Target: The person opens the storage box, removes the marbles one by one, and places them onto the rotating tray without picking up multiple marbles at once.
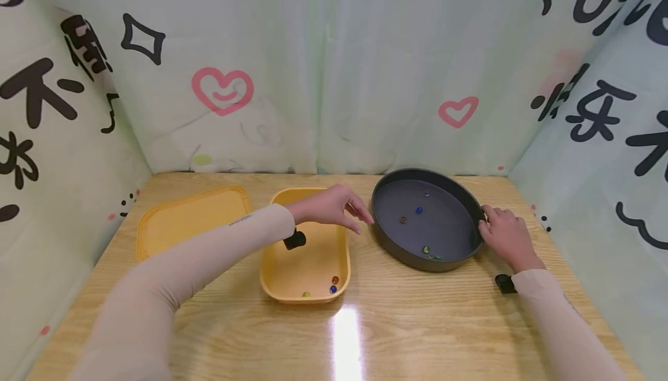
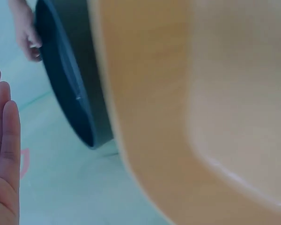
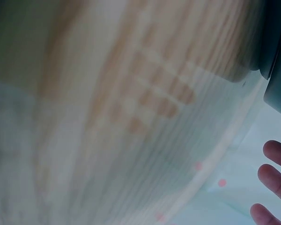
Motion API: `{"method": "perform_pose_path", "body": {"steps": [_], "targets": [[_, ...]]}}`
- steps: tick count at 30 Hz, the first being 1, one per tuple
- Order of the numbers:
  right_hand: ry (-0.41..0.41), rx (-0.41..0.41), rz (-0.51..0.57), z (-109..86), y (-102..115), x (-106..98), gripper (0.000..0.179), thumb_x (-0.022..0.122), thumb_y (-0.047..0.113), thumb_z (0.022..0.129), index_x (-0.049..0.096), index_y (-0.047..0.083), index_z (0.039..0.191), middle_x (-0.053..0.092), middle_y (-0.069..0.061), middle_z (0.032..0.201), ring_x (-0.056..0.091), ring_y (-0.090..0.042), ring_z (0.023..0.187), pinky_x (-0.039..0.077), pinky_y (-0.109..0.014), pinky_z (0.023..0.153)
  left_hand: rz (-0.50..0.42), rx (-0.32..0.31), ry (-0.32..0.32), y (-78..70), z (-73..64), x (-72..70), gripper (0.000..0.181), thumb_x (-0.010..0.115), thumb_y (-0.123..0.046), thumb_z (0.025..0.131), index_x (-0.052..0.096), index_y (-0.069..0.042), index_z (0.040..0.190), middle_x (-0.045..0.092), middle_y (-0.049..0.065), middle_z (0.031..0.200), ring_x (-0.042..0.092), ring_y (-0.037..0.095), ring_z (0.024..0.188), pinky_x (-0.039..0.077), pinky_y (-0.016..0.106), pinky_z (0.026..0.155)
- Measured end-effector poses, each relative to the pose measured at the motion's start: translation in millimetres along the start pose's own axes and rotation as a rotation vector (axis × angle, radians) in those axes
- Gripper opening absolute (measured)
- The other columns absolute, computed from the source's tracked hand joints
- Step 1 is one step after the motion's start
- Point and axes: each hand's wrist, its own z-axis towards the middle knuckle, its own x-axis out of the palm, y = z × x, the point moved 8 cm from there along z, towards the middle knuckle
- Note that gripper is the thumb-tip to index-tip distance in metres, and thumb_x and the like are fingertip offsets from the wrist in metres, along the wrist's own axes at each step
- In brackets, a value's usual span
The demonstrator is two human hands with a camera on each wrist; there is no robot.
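In the head view, my left hand [image 1: 336,206] hovers over the right side of a yellow plastic container [image 1: 305,262], its loosely bent fingers pointing at a round dark pan [image 1: 443,218]. Nothing shows between its thumb and fingers. With thumb and index finger my right hand [image 1: 506,236] pinches the pan's right rim; its other fingers [image 3: 274,180] stick out apart from the pan. Several glass marbles lie in the pan, among them a blue marble [image 1: 419,210] and a brown marble [image 1: 403,219]. An orange marble [image 1: 335,280], a blue one and a yellow one sit at the container's near end.
A flat yellow lid [image 1: 193,218] lies on the wooden table [image 1: 407,323] at the left, partly behind my left sleeve. Printed curtains [image 1: 323,79] hang along the back and both sides of the table. A black wrist camera [image 1: 296,240] hangs over the container.
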Motion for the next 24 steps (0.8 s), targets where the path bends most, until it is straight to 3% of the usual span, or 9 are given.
{"method": "perform_pose_path", "body": {"steps": [3,9,16,24], "targets": [[0.003,0.001,0.002,-0.1,-1,-1,0.035,0.044,0.018,0.096,0.048,-0.005,0.121,0.057,-0.032,0.114,0.051,-0.049,0.1,0.039,-0.063,0.076,0.011,-0.015,0.033,6.6,-14.1,6.7,0.024,0.075,-0.014,0.079,0.074,-0.01,0.102,0.072,0.004,0.104,0.065,0.019,0.101,0.051,0.031,0.092],[0.013,0.005,0.01,-0.7,0,-2,0.035,0.044,0.017,0.096,0.047,-0.005,0.122,0.056,-0.033,0.115,0.05,-0.049,0.101,0.038,-0.063,0.076,0.033,-0.03,0.121,23.1,-28.9,27.5,0.02,0.076,-0.012,0.078,0.075,-0.007,0.097,0.074,0.004,0.097,0.066,0.016,0.093,0.051,0.019,0.085],[0.01,-0.002,0.017,-0.7,1,-2,0.034,0.043,0.017,0.096,0.047,-0.005,0.122,0.056,-0.033,0.114,0.05,-0.049,0.1,0.038,-0.063,0.075,0.027,-0.022,0.214,35.1,-35.8,50.8,0.014,0.076,-0.009,0.077,0.076,-0.007,0.09,0.074,0.002,0.091,0.062,0.006,0.082,0.053,0.024,0.081],[-0.002,-0.007,0.022,0.5,1,-2,0.034,0.044,0.016,0.096,0.048,-0.005,0.121,0.056,-0.033,0.113,0.051,-0.049,0.099,0.038,-0.063,0.075,0.073,-0.037,0.298,44.0,-36.0,74.1,0.011,0.077,-0.01,0.076,0.076,-0.01,0.087,0.074,-0.003,0.087,0.059,-0.001,0.077,0.048,0.013,0.074]]}}
